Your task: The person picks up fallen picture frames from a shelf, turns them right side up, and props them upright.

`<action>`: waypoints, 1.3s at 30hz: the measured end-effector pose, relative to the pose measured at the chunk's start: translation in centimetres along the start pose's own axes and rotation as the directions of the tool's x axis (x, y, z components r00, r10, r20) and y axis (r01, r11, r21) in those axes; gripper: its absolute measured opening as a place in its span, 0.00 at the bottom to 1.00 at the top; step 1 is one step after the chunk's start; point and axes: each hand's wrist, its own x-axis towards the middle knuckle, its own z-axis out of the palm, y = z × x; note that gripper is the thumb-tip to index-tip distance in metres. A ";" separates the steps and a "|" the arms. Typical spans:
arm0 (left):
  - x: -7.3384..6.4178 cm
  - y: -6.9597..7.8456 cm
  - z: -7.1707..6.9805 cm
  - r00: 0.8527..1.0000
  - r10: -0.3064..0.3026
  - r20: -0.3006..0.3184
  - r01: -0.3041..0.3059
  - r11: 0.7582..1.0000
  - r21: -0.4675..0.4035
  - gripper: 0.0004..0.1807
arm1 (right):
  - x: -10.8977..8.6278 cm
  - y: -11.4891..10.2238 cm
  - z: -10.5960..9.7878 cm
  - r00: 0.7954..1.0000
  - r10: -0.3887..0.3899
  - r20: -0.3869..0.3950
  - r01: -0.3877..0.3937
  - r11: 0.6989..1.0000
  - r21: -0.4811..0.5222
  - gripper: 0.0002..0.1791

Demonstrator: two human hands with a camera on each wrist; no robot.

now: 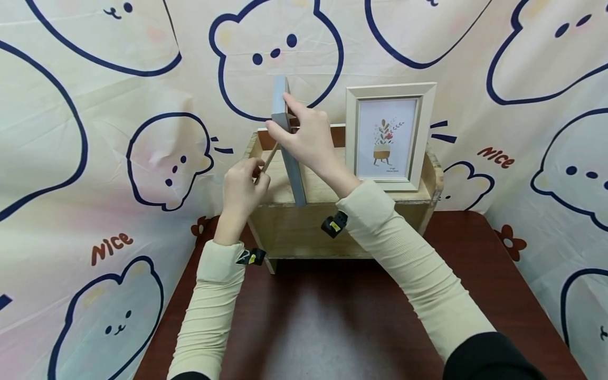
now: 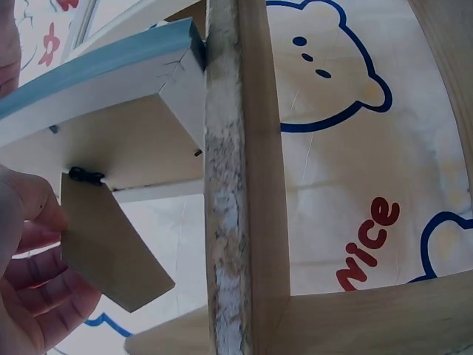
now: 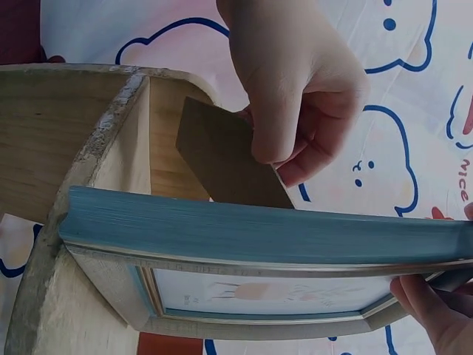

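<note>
A blue-edged picture frame stands edge-on to the head view, its lower end on the top of a wooden shelf. My right hand grips the frame's upper part, thumb and fingers at its edge. Behind the frame, my left hand pinches the brown stand leg, which is swung out from the back panel. A black hinge joins leg and panel in the left wrist view. From the right wrist, the frame's picture is seen at a steep slant.
To the right on the same shelf, a cream picture frame with a potted-plant print stands upright. The shelf has a raised right side panel and sits on a dark red table. A bear-patterned cloth hangs behind.
</note>
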 end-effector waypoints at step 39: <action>-2.1 -1.9 -0.8 0.999 -0.052 0.003 0.052 0.998 -0.025 0.05 | 1.5 -2.3 3.3 0.971 -0.123 0.205 0.157 0.975 -0.157 0.30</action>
